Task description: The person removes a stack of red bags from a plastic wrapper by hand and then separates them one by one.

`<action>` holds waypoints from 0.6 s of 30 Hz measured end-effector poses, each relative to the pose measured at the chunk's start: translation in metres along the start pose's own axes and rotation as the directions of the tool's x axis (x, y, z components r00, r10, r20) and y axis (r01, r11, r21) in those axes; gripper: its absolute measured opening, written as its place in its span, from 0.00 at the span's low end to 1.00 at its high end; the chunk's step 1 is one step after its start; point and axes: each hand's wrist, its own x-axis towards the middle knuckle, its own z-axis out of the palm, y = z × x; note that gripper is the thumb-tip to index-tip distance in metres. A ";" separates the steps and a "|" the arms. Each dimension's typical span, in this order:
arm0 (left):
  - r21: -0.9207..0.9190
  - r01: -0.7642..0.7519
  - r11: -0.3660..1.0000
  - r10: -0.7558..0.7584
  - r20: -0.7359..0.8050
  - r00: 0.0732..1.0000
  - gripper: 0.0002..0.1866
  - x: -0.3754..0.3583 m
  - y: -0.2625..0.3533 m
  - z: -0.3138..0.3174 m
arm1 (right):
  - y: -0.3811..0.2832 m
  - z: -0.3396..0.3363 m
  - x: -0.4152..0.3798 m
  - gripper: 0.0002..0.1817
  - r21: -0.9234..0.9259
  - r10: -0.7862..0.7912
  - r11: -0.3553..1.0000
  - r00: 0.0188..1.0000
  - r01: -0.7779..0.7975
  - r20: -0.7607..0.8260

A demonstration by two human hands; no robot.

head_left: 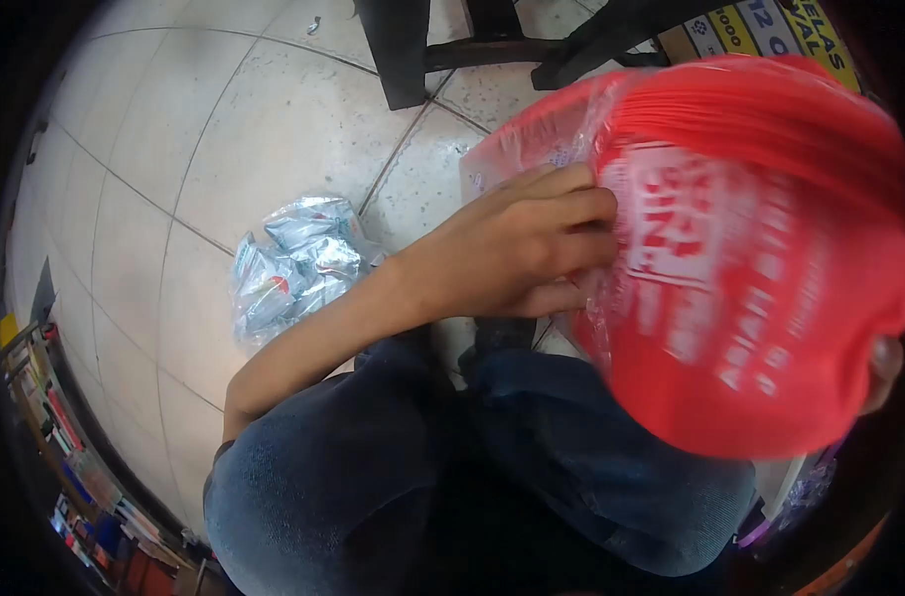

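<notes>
**Red bags, blurry print**

Right of frame, the stack of red bags in clear wrap has white lettering, too smeared to read. Left hand curls its fingers on the wrap's edge. Right hand barely peeks out behind, grip unclear. Silver packets lie on the floor tiles, centre left. Top right, a yellow sign reads "000".

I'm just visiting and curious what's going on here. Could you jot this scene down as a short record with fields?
Left hand: fingers curled on the clear wrap of the red bag stack
Right hand: only a bit shows at the stack's right edge; grip unclear
Red bag stack: white printing, blurred, held over the lap
Silvery packets: bundled on the tiled floor, left of the arm
Stool legs: dark, at top
Jeans: blue, below
</notes>
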 end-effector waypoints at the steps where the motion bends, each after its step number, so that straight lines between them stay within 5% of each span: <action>1: 0.005 0.002 1.000 -0.002 -0.006 1.000 0.15 -0.002 0.000 -0.001 | -0.002 -0.002 -0.001 0.29 -0.033 0.007 0.999 1.000 -0.006 0.024; 8: 0.078 0.026 0.997 -0.032 0.065 0.997 0.14 -0.006 -0.001 -0.009 | -0.029 -0.006 -0.014 0.27 -0.362 0.101 0.931 0.934 0.033 0.344; 14: 0.024 0.014 1.000 -0.016 0.079 0.997 0.13 0.001 0.000 -0.018 | -0.049 0.021 -0.019 0.26 -0.487 0.249 0.844 0.640 0.224 0.727; 18: 0.062 -0.037 0.997 0.035 0.041 0.999 0.16 0.011 -0.003 -0.018 | -0.051 0.036 -0.023 0.24 -0.461 0.297 0.840 0.470 0.285 0.831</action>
